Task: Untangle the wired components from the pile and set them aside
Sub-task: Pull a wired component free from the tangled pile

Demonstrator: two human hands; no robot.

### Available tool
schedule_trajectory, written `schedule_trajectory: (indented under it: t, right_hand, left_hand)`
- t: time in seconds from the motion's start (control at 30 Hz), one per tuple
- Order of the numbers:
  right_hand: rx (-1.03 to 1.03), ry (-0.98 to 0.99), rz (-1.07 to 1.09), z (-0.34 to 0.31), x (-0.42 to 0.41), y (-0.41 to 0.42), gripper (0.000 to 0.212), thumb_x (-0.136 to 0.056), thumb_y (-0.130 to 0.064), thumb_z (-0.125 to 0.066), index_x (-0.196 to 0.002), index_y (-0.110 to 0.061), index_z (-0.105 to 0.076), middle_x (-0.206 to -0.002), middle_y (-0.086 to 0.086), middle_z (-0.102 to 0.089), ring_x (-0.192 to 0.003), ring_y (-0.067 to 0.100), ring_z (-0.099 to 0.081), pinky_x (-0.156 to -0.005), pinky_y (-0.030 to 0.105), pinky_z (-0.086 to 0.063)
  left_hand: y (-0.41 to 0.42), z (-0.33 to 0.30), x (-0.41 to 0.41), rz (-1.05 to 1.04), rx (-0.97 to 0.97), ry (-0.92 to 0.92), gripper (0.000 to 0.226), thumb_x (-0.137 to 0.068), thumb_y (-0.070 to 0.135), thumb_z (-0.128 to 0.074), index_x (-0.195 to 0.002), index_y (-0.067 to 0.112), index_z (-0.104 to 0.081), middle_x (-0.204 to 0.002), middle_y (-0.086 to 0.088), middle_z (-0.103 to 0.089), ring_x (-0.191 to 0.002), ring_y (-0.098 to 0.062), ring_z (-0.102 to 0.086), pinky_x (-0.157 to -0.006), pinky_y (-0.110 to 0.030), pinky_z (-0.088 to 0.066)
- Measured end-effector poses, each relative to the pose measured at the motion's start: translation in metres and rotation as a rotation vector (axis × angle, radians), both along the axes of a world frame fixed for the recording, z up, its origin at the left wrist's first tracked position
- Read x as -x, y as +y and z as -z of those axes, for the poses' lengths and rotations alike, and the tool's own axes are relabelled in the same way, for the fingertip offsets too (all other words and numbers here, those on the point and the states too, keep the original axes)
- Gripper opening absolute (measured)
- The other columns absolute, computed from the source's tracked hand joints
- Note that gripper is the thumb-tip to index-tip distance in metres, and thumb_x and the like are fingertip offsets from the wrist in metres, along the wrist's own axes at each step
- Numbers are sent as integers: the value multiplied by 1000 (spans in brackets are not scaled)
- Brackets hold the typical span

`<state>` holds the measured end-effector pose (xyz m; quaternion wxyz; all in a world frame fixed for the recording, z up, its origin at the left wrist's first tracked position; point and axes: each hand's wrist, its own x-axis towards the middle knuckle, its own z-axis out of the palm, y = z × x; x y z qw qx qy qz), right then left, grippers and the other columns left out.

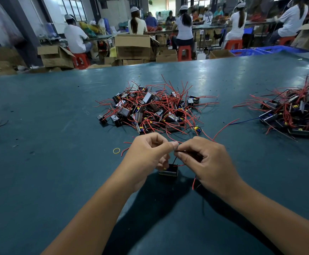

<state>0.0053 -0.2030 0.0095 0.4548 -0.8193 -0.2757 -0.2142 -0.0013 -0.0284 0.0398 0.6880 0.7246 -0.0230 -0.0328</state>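
Teal matting covered the long workbench, with other workers seated at benches far beyond both hands. Just beyond the knuckles lay the pile of wired components, red leads splayed in every direction. Well off to the right of the right hand sat a second heap, probably the pieces already set aside.

The left hand and right hand met thumb to thumb, each pinching thin wires; the right held a black lead, the left's fingers were curled over what looked like red ones. Directly below the fingertips hung or stood one component, and whether it touched the mat could not be told. A red lead ran from the pinch away toward the pile.

That trailing lead was the likely trouble: a hard pull could drag neighbouring pieces along or tighten the snarl. Tugging by the thin black wire could strain its joint at the component. A yellow rubber band lay just left of the left hand.
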Motion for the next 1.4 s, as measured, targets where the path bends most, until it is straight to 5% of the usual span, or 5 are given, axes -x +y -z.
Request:
schedule_trajectory:
  t: [0.3,0.8,1.0,1.17,1.4]
  right_hand:
    - [-11,19,-27,1,0,1,4,-86,-16,-76,-89,-18,-76,-77,-3,-66,-74,12,-62,-68,30,-47]
    - [-68,96,-46,2,-2,0,2,-85,-16,-78,-85,-16,-76,-75,-8,-66,-70,7,-60,-64,13,-40]
    - [-81,156,-93,4,-4,-2,2,-87,-17,-75,-86,-19,-75,-76,-10,-65,-69,11,-62,-60,28,-51]
    - [-68,162,-118,3,-7,-3,2,-88,-18,-74,-89,-18,-75,-80,-5,-69,-75,13,-64,-68,32,-49]
    - [-69,199,-127,4,-9,-4,14,-89,-32,-63,-90,-23,-74,-81,-12,-67,-74,9,-62,-66,27,-48]
  left_hand:
    - [10,-8,3,143,-142,77,17,-94,18,-64,-79,10,-64,-59,-1,-58,-49,-13,-52,-39,-20,-32]
    - [26,-6,-5,310,-427,-371,8,-94,9,-68,-95,17,-67,-83,-7,-67,-69,-18,-60,-64,-42,-54]
    - [25,-2,-6,274,-507,-510,19,-90,-1,-69,-90,18,-71,-77,9,-65,-67,-21,-60,-63,-32,-50]
    - [25,3,-9,270,-389,-429,24,-89,-5,-66,-88,19,-71,-75,-5,-68,-64,-30,-64,-62,-40,-55]
    - [23,6,-12,283,-274,-349,11,-91,2,-68,-90,13,-69,-74,1,-68,-65,-14,-65,-64,-26,-54]
